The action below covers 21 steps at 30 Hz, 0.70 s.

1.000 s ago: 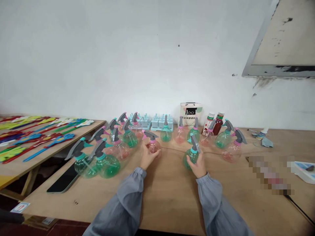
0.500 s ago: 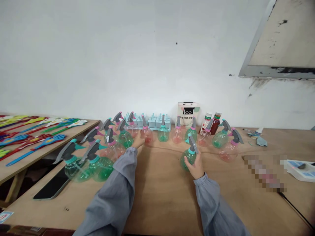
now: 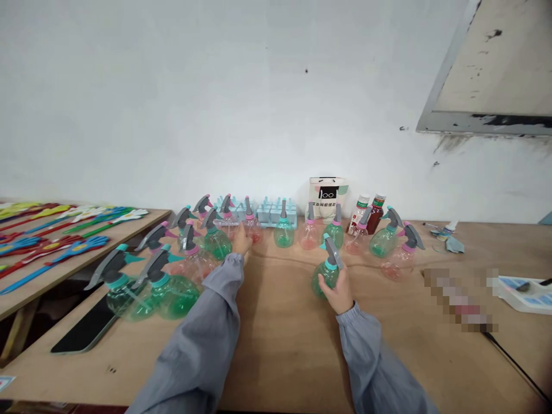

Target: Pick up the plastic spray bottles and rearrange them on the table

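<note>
Our right hand wraps a green spray bottle mid-table. Our left hand touches a pink spray bottle in the back row; grip unclear. The white carton carries glasses artwork and print too small to read.

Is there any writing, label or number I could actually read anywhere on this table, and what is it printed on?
No text here can be read with certainty.
White paper bag by the wall: a row of dark characters under a glasses drawing, too blurred to read.
Two drink bottles beside it: labels too small to read.
Sticker at the lower left edge: mark too blurred to read.
Spray bottles, including the green one in the right hand: no print visible.
</note>
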Motion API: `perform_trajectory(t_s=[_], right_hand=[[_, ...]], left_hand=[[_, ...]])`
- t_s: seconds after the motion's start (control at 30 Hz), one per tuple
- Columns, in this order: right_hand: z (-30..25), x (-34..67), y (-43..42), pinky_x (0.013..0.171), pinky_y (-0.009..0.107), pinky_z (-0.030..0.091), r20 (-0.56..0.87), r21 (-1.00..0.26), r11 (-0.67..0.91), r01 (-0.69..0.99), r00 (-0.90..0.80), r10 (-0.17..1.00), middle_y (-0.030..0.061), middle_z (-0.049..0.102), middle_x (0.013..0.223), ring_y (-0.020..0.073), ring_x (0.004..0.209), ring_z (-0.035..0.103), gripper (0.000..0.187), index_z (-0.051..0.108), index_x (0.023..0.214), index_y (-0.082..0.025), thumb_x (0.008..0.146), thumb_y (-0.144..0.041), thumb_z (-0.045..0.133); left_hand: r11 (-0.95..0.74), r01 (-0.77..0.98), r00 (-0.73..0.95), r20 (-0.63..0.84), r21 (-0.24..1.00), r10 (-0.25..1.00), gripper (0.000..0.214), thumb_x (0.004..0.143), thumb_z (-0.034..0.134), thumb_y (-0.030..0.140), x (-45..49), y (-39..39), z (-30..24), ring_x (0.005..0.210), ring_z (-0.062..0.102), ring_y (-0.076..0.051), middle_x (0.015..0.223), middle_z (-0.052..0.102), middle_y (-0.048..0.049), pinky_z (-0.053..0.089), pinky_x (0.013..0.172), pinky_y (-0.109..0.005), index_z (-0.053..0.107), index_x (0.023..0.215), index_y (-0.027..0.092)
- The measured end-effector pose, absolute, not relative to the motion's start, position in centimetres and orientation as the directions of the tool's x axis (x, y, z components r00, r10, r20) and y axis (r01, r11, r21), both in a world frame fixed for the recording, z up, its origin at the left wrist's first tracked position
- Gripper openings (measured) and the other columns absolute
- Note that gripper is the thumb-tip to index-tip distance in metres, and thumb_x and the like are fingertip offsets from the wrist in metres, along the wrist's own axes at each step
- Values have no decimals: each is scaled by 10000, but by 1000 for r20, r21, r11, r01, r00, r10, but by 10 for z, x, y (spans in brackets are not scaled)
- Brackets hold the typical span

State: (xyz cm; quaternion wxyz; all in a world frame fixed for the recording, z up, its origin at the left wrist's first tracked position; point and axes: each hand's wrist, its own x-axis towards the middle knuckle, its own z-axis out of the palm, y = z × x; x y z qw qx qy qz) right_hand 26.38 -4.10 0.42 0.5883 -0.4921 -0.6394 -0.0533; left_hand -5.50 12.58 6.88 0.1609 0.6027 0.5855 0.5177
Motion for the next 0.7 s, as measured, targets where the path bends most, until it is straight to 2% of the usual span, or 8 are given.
perform_trajectory(t_s=[0.1,0.17,0.27,0.37,0.43,0.53,0.6,0.7], right_hand=[[2,259,-42,971,555,536,800,-526,512,679,192,568,173,625,1209,325,1145,622,628,417,1419,-196,878,-448,613],[0,251,-45,992,557,527,795,-535,523,664,185,578,169,620,1242,320,1176,611,634,405,1446,-209,891,-436,610],[-2,231,-54,1047,553,499,768,-551,549,628,125,628,160,591,1340,304,1258,577,665,342,1518,-241,922,-404,588],[1,209,-65,1087,552,481,757,-531,617,581,-2,654,163,567,1405,303,1333,539,693,296,1564,-239,941,-393,557],[4,198,-70,1110,546,470,752,-508,682,526,-115,649,161,573,1420,303,1369,519,687,320,1564,-222,941,-394,552],[14,192,-66,1100,503,493,718,-549,719,427,-199,667,136,638,1370,286,1315,580,523,517,1448,-230,953,-399,541],[23,191,-52,1060,472,524,681,-625,683,378,-165,714,110,704,1268,264,1211,652,380,647,1286,-244,978,-411,500],[39,190,-11,1048,473,518,627,-716,599,358,-47,778,96,733,1176,257,1146,676,358,669,1171,-235,973,-466,480]], left_hand=[[-256,527,-291,455,810,842,720,809,554,159,-41,103,76,1515,294,-343,1545,415,-223,210,1269,-516,334,1491,94],[-304,509,-290,493,805,820,608,890,500,231,-24,76,79,1494,338,-307,1531,433,-199,231,1264,-489,358,1472,131],[-514,366,-30,562,776,827,554,947,472,393,11,19,82,1412,460,-290,1472,503,-172,329,1215,-472,401,1446,166],[-616,198,295,553,762,779,913,774,732,484,41,-32,85,1450,412,-345,1564,417,-174,332,1216,-498,316,1526,176],[-596,191,310,528,780,791,974,724,788,458,50,-49,88,1441,424,-344,1559,426,-169,337,1214,-491,317,1531,182],[-491,187,183,461,851,868,746,786,708,408,43,-49,94,1286,574,-292,1400,583,-138,442,1128,-451,439,1446,188],[-390,155,143,370,908,918,577,797,661,383,28,-42,96,1142,651,-269,1218,690,-102,502,1051,-434,560,1333,195],[-271,64,139,260,961,956,497,768,636,347,5,-35,100,1069,681,-266,1127,741,-83,509,1030,-433,655,1246,213]])
